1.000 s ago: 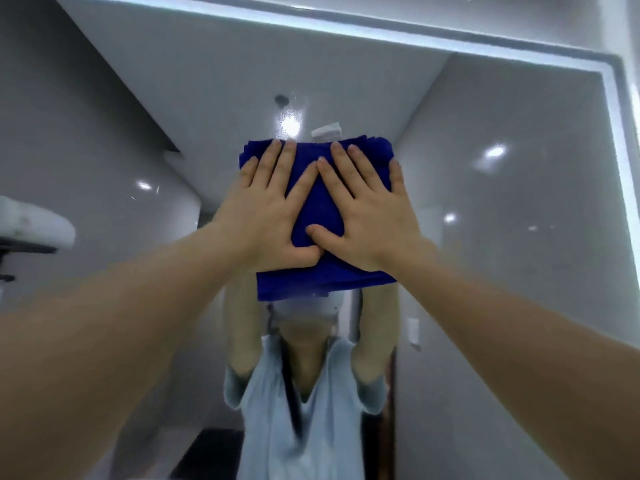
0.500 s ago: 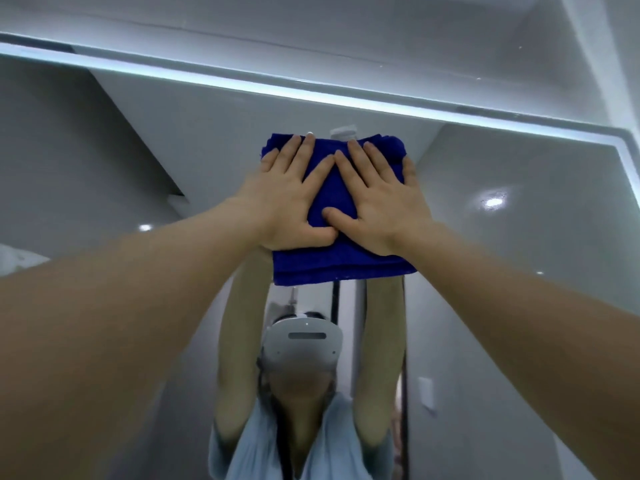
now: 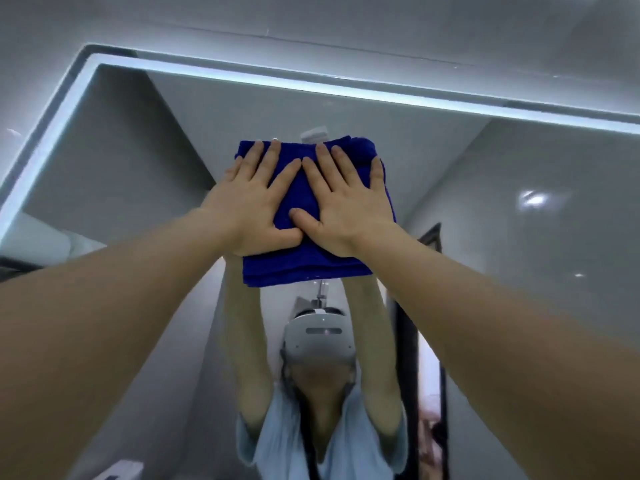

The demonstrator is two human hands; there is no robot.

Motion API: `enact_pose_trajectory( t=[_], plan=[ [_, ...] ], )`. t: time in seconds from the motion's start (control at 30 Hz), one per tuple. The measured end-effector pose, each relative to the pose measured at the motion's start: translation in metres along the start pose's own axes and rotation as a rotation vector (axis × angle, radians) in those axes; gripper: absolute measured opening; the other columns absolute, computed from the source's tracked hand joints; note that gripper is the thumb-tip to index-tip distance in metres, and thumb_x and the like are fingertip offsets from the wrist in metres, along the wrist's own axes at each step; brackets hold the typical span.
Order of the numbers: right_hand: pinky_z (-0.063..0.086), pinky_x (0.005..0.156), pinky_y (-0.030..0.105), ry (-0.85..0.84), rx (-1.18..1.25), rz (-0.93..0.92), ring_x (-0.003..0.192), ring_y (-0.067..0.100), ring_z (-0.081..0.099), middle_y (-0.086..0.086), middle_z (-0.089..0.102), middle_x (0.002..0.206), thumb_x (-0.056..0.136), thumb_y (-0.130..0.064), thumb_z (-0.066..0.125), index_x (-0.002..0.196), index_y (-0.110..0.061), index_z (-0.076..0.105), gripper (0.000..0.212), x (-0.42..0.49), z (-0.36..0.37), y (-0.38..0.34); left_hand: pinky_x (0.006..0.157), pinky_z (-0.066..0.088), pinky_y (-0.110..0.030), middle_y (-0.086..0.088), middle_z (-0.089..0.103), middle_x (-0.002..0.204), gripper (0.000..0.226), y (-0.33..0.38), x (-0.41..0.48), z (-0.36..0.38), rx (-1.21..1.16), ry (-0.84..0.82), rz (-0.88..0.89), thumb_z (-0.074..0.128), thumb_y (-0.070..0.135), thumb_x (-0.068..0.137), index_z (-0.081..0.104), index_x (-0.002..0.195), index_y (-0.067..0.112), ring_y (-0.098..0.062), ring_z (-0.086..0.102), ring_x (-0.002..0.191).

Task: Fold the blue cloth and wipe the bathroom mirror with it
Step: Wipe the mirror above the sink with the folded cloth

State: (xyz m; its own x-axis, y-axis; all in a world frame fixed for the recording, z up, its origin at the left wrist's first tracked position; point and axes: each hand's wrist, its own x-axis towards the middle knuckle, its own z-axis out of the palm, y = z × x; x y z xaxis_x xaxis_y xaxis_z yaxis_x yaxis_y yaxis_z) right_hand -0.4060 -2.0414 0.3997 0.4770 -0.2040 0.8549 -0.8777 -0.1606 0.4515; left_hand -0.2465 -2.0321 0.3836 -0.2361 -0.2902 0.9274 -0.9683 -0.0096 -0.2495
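Observation:
The folded blue cloth (image 3: 304,265) lies flat against the bathroom mirror (image 3: 519,237), high up near its lit top edge. My left hand (image 3: 249,202) presses on the cloth's left half with straight, spread fingers. My right hand (image 3: 343,209) presses on the right half the same way, thumbs meeting in the middle. Both arms reach up and forward. The cloth's centre is hidden under my hands.
A glowing light strip (image 3: 346,88) frames the mirror's top and left edge. The mirror reflects a person in a pale blue shirt (image 3: 311,445) with a headset, grey tiled walls and a dark doorway (image 3: 429,341). Grey wall runs above the mirror.
Both hands have slid the cloth up the mirror toward its top edge. The view has tilted up and left, so the mirror's top left corner now shows.

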Motion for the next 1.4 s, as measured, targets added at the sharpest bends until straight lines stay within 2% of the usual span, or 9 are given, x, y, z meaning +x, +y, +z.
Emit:
enact_pose_trajectory(
  t=[0.17,0.33,0.5,0.8,1.07,1.4],
  plan=[
    [-0.010,0.112,0.055,0.025,-0.026,-0.050,0.145,0.018,-0.012,0.000,-0.011,0.158,0.092,-0.059,0.020,0.150,-0.023,-0.004,0.072,0.009,0.009,-0.079,0.114,-0.005,-0.040,-0.009,-0.016,0.155,0.106,-0.059,-0.053,0.014,-0.045,-0.011,-0.059,0.018,0.070,0.056,-0.008,0.148,0.025,-0.027,-0.015,0.142],
    [-0.011,0.111,0.054,0.017,-0.013,-0.030,0.145,0.018,-0.011,0.000,-0.011,0.158,0.092,-0.058,0.021,0.150,-0.023,-0.003,0.072,0.000,0.020,-0.163,0.114,-0.004,-0.041,-0.011,-0.014,0.155,0.097,-0.116,-0.112,0.030,-0.033,-0.003,-0.040,0.038,0.064,0.072,-0.006,0.148,0.022,-0.029,-0.014,0.142],
    [-0.011,0.112,0.054,0.013,-0.020,0.013,0.145,0.017,-0.009,-0.001,-0.009,0.158,0.093,-0.058,0.022,0.150,-0.022,-0.002,0.072,-0.013,0.032,-0.221,0.114,-0.006,-0.042,-0.014,-0.013,0.155,0.098,-0.151,-0.158,0.044,-0.045,0.006,0.001,0.030,0.062,0.068,-0.007,0.148,0.021,-0.030,-0.014,0.142],
    [-0.011,0.111,0.054,-0.026,0.003,0.043,0.146,0.018,-0.007,0.000,-0.007,0.158,0.093,-0.057,0.023,0.150,-0.022,0.000,0.071,-0.053,0.045,-0.288,0.114,-0.004,-0.044,-0.020,-0.009,0.154,0.099,-0.174,-0.229,0.062,-0.093,-0.016,0.029,0.019,0.064,0.063,-0.002,0.149,0.018,-0.034,-0.010,0.142],
    [-0.010,0.111,0.054,-0.043,-0.001,0.019,0.146,0.018,-0.004,0.000,-0.004,0.159,0.093,-0.055,0.026,0.151,-0.023,0.003,0.070,-0.089,0.060,-0.328,0.114,0.001,-0.047,-0.026,-0.002,0.153,0.090,-0.173,-0.290,0.077,-0.121,-0.015,0.010,0.016,0.059,0.073,0.005,0.149,0.012,-0.039,-0.002,0.142],
    [-0.009,0.112,0.054,-0.075,0.035,-0.031,0.146,0.019,0.001,0.000,0.002,0.159,0.092,-0.056,0.028,0.150,-0.022,0.008,0.070,-0.133,0.072,-0.362,0.113,0.010,-0.051,-0.031,0.013,0.149,0.082,-0.164,-0.352,0.095,-0.098,-0.001,-0.050,0.025,0.053,0.079,0.017,0.147,0.006,-0.045,0.011,0.139]
  ],
)
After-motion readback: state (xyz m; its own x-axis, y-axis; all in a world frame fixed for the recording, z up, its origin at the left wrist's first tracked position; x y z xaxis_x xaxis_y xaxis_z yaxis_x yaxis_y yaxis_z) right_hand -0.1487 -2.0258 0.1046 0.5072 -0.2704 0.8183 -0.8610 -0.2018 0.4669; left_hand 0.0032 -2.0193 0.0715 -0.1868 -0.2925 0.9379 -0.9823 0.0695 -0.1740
